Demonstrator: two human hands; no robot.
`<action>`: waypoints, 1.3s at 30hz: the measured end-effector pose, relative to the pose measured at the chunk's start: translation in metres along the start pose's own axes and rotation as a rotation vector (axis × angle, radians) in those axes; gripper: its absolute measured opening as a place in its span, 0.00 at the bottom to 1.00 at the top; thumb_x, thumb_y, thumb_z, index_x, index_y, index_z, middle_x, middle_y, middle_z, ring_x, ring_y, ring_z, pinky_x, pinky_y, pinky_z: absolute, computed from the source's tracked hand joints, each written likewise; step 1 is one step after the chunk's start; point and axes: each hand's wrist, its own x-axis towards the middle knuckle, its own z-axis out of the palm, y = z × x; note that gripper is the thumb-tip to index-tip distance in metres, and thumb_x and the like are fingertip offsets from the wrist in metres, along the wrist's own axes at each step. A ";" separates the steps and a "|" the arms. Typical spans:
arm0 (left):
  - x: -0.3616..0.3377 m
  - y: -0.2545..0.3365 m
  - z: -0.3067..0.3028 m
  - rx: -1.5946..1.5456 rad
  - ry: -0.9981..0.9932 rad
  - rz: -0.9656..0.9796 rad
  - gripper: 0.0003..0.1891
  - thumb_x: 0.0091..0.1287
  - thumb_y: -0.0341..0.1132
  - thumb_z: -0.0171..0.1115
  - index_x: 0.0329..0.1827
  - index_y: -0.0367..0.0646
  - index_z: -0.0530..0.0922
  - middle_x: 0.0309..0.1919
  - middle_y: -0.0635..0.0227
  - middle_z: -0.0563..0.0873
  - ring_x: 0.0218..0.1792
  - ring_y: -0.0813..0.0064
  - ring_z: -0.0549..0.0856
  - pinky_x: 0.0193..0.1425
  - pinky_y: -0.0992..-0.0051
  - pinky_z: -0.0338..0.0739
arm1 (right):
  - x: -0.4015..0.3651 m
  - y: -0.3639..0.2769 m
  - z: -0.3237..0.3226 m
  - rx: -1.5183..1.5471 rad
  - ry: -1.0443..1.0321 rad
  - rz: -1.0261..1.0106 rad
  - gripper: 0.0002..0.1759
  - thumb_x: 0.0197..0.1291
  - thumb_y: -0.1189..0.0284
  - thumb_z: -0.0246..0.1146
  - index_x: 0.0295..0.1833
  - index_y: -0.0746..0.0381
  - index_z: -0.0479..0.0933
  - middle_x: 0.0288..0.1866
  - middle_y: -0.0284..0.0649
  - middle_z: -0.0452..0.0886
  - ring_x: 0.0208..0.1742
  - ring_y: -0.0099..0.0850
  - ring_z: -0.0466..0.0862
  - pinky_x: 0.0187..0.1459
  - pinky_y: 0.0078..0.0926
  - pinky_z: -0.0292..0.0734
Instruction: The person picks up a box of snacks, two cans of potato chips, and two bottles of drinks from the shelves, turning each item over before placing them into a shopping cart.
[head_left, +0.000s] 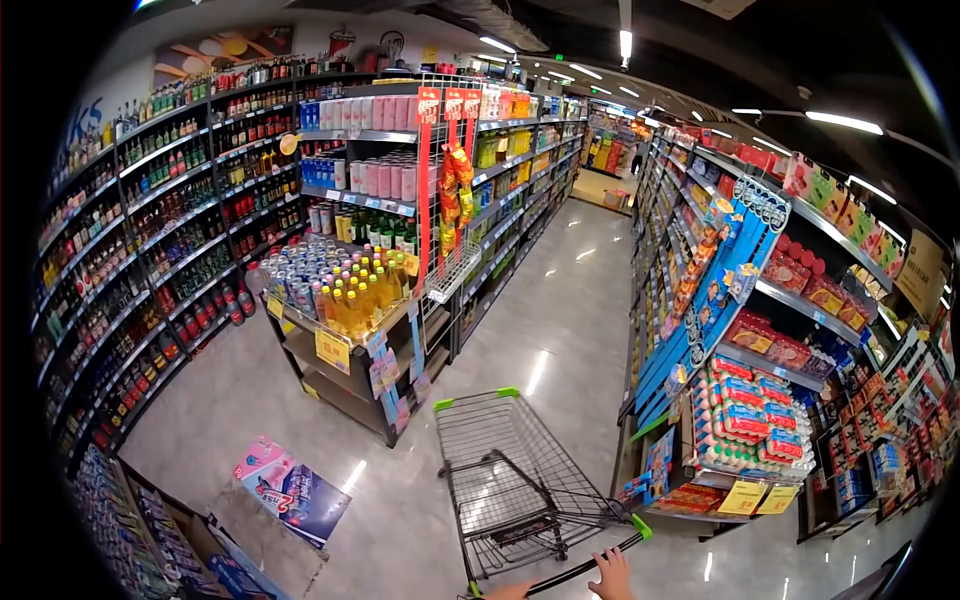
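Observation:
A wire shopping cart [515, 455] with green corner pieces stands in front of me, and its basket holds nothing. My right hand [610, 577] is at the right part of the cart's dark handle [565, 575], fingers bent over the bar. Only a sliver of my left hand [508, 592] shows at the bottom edge, by the left part of the handle; its fingers are cut off by the frame.
An aisle [560, 290] runs ahead between long shelves. Left of the cart stands a drinks display [333, 348] with yellow bottles and cans. To the right, a shelf end holds packs of small bottles [745, 415]. A floor poster [292, 492] lies at left, near bottle-filled wall shelves [160, 240].

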 end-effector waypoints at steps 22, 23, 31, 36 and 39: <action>0.102 -0.085 -0.300 0.164 -0.284 -0.358 0.26 0.50 0.53 0.74 0.47 0.45 0.89 0.39 0.62 0.91 0.35 0.64 0.87 0.41 0.63 0.83 | 0.179 -0.004 0.017 -0.060 -0.351 0.014 0.14 0.57 0.61 0.66 0.39 0.60 0.85 0.38 0.51 0.87 0.43 0.50 0.87 0.45 0.48 0.81; 0.109 -0.069 -0.318 0.116 -0.391 -0.425 0.28 0.51 0.52 0.75 0.51 0.44 0.87 0.42 0.59 0.90 0.36 0.62 0.88 0.41 0.61 0.83 | 0.194 -0.002 0.007 -0.084 -0.377 0.017 0.16 0.56 0.59 0.67 0.39 0.60 0.86 0.39 0.51 0.87 0.42 0.49 0.87 0.45 0.47 0.81; 0.198 -0.102 -0.345 0.520 -0.265 -0.126 0.25 0.58 0.52 0.65 0.55 0.47 0.86 0.49 0.54 0.88 0.45 0.53 0.88 0.54 0.57 0.82 | 0.305 0.071 0.030 0.101 -0.460 0.015 0.17 0.55 0.59 0.64 0.38 0.62 0.86 0.36 0.55 0.86 0.40 0.53 0.86 0.44 0.51 0.81; 0.247 -0.097 -0.392 0.472 -0.167 -0.139 0.21 0.56 0.51 0.64 0.47 0.51 0.89 0.41 0.55 0.90 0.45 0.56 0.88 0.54 0.55 0.81 | 0.385 0.105 0.039 0.121 -0.566 0.046 0.19 0.53 0.61 0.62 0.47 0.58 0.85 0.40 0.55 0.86 0.40 0.53 0.86 0.45 0.50 0.80; 0.314 -0.176 -0.384 0.415 -0.092 -0.159 0.19 0.54 0.48 0.65 0.45 0.50 0.89 0.38 0.54 0.90 0.43 0.56 0.89 0.51 0.55 0.81 | 0.445 0.124 0.027 0.170 -0.617 -0.045 0.21 0.53 0.59 0.63 0.51 0.56 0.84 0.40 0.55 0.86 0.40 0.52 0.86 0.45 0.49 0.80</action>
